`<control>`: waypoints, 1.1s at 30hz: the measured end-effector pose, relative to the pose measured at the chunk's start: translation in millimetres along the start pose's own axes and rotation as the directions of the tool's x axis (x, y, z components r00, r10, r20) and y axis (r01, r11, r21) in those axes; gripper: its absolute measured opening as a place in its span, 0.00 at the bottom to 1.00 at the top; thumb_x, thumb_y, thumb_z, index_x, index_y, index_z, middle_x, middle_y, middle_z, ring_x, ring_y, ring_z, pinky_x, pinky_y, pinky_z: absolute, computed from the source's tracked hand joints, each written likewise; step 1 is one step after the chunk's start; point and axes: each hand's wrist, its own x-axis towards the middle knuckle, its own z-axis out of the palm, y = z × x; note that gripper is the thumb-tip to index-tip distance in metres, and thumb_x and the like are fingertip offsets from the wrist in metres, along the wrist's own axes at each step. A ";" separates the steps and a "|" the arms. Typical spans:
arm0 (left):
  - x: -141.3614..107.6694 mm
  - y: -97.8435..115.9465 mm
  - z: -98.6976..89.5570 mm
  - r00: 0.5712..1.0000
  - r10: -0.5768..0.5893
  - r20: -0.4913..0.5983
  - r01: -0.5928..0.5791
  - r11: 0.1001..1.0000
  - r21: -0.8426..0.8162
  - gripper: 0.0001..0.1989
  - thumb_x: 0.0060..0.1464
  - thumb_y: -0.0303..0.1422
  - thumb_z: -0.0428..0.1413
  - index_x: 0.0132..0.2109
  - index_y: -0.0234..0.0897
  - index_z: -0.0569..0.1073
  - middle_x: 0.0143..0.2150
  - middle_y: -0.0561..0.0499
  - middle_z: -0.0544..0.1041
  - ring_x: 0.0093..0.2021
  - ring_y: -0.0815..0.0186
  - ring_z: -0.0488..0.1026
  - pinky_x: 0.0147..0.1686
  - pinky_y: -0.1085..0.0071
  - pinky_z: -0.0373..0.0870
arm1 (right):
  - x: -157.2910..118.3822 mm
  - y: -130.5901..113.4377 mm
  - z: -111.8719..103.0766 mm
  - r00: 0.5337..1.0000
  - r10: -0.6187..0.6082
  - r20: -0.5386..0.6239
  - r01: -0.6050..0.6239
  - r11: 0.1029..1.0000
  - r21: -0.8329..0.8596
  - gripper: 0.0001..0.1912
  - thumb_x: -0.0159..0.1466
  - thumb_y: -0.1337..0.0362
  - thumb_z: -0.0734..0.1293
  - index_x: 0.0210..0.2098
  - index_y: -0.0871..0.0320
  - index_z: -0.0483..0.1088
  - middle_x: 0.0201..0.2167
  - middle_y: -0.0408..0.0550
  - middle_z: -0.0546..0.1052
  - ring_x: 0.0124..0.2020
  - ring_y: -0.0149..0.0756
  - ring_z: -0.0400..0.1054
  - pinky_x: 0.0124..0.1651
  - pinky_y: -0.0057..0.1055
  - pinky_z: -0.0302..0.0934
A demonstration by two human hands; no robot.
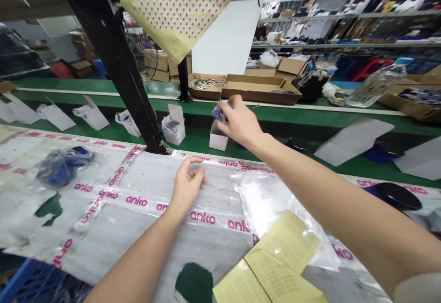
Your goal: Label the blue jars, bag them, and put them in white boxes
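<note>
Right hand (241, 121) around blurred bagged item (219, 114)

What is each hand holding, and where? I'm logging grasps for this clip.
The right hand pinches a small bagged bluish item by its top, over a white box. The left hand holds nothing.

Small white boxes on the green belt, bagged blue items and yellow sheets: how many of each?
Small white boxes, open, on the green belt: 3
Bagged blue items: 2, one in the right hand, one on the table
Yellow sheets: 2
Total: 7
</note>
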 end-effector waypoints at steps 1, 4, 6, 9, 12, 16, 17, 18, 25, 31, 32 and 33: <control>-1.0 -1.4 2.1 1.000 -0.016 0.023 0.015 1.000 0.009 0.15 0.51 0.38 0.62 0.44 0.36 0.72 0.19 0.58 0.71 0.20 0.70 0.69 0.23 0.76 0.65 | 1.2 0.8 8.3 0.999 -0.030 0.043 0.031 0.999 -0.027 0.24 0.66 0.61 0.66 0.60 0.61 0.67 0.57 0.66 0.69 0.49 0.57 0.68 0.43 0.42 0.63; -3.3 -1.6 4.7 0.996 -0.052 0.075 0.049 0.998 0.033 0.15 0.50 0.39 0.62 0.43 0.36 0.73 0.18 0.57 0.71 0.20 0.69 0.69 0.23 0.76 0.66 | -3.7 1.5 28.0 0.996 -0.029 0.079 0.033 0.998 -0.047 0.23 0.67 0.59 0.67 0.58 0.65 0.69 0.50 0.67 0.74 0.50 0.59 0.66 0.46 0.45 0.61; -3.6 -0.7 4.3 0.993 -0.065 0.096 0.061 0.997 0.045 0.16 0.49 0.39 0.62 0.43 0.36 0.73 0.18 0.57 0.72 0.21 0.69 0.69 0.24 0.76 0.67 | -12.5 0.3 37.9 0.999 -0.009 0.054 0.012 0.998 -0.057 0.22 0.69 0.56 0.66 0.56 0.66 0.70 0.50 0.69 0.74 0.54 0.62 0.63 0.50 0.50 0.59; -2.9 -0.5 3.3 0.990 -0.075 0.116 0.069 0.996 0.058 0.17 0.49 0.40 0.62 0.44 0.36 0.73 0.18 0.57 0.72 0.21 0.69 0.70 0.24 0.76 0.68 | -29.2 -5.7 53.1 0.998 -0.045 0.038 0.047 0.998 -0.050 0.18 0.71 0.56 0.66 0.52 0.63 0.73 0.57 0.67 0.73 0.59 0.61 0.59 0.59 0.55 0.52; -1.9 -2.3 2.5 0.988 -0.077 0.132 0.067 0.995 0.074 0.17 0.49 0.41 0.63 0.43 0.36 0.73 0.19 0.57 0.72 0.23 0.68 0.72 0.25 0.75 0.69 | -38.2 -11.9 63.8 0.995 -0.096 0.041 0.097 0.995 -0.014 0.21 0.70 0.53 0.67 0.55 0.62 0.73 0.57 0.65 0.75 0.61 0.57 0.59 0.67 0.56 0.42; -0.8 -4.4 1.0 0.987 -0.063 0.148 0.048 0.994 0.101 0.15 0.49 0.41 0.63 0.41 0.36 0.75 0.22 0.55 0.74 0.24 0.68 0.73 0.26 0.74 0.70 | -29.0 -0.9 51.4 1.000 -0.030 -0.001 0.030 0.997 0.065 0.21 0.73 0.51 0.62 0.53 0.60 0.74 0.53 0.61 0.78 0.61 0.54 0.62 0.70 0.60 0.32; -0.5 -4.6 0.6 0.987 -0.061 0.151 0.045 0.993 0.106 0.15 0.49 0.41 0.63 0.40 0.36 0.75 0.22 0.54 0.74 0.24 0.68 0.73 0.26 0.74 0.70 | -25.7 6.7 45.4 1.000 0.013 -0.021 -0.011 0.996 0.090 0.21 0.75 0.52 0.58 0.55 0.59 0.73 0.55 0.60 0.77 0.62 0.53 0.61 0.70 0.61 0.33; -0.3 -4.7 0.4 0.986 -0.061 0.152 0.044 0.993 0.110 0.15 0.49 0.41 0.64 0.39 0.36 0.76 0.22 0.54 0.74 0.24 0.68 0.73 0.26 0.74 0.70 | -23.2 15.9 40.2 0.997 0.064 -0.039 -0.059 0.991 0.117 0.21 0.76 0.55 0.54 0.57 0.59 0.71 0.58 0.60 0.75 0.65 0.53 0.58 0.70 0.60 0.34; 1.3 -6.2 2.2 0.985 -0.044 0.166 0.019 0.989 0.148 0.15 0.48 0.41 0.65 0.38 0.36 0.76 0.27 0.53 0.77 0.24 0.69 0.73 0.26 0.74 0.70 | -39.7 76.3 56.0 0.960 0.202 0.195 -0.257 0.912 0.319 0.21 0.70 0.56 0.68 0.58 0.60 0.70 0.57 0.57 0.74 0.55 0.48 0.72 0.55 0.50 0.68; 0.1 -6.1 0.0 0.985 -0.015 0.171 -0.015 0.985 0.173 0.14 0.51 0.41 0.64 0.39 0.36 0.76 0.27 0.54 0.76 0.25 0.69 0.73 0.27 0.73 0.70 | -66.4 67.7 38.7 0.955 0.134 0.265 -0.250 0.844 0.475 0.35 0.60 0.59 0.77 0.63 0.60 0.68 0.59 0.57 0.75 0.58 0.49 0.71 0.61 0.45 0.64; -0.7 -5.8 -0.3 0.985 -0.016 0.169 -0.014 0.984 0.175 0.14 0.51 0.41 0.64 0.39 0.36 0.76 0.27 0.54 0.76 0.25 0.69 0.73 0.28 0.73 0.70 | -72.9 61.6 29.3 0.959 0.116 0.260 -0.238 0.829 0.506 0.39 0.56 0.59 0.79 0.64 0.60 0.67 0.59 0.57 0.75 0.59 0.49 0.70 0.61 0.42 0.64; -2.0 -5.5 -0.3 0.985 -0.012 0.173 -0.019 0.984 0.177 0.14 0.51 0.41 0.64 0.40 0.36 0.76 0.28 0.53 0.76 0.26 0.69 0.73 0.29 0.73 0.71 | -80.4 54.9 19.8 0.963 0.099 0.252 -0.224 0.814 0.536 0.41 0.55 0.58 0.80 0.64 0.59 0.67 0.59 0.56 0.76 0.58 0.48 0.71 0.60 0.41 0.64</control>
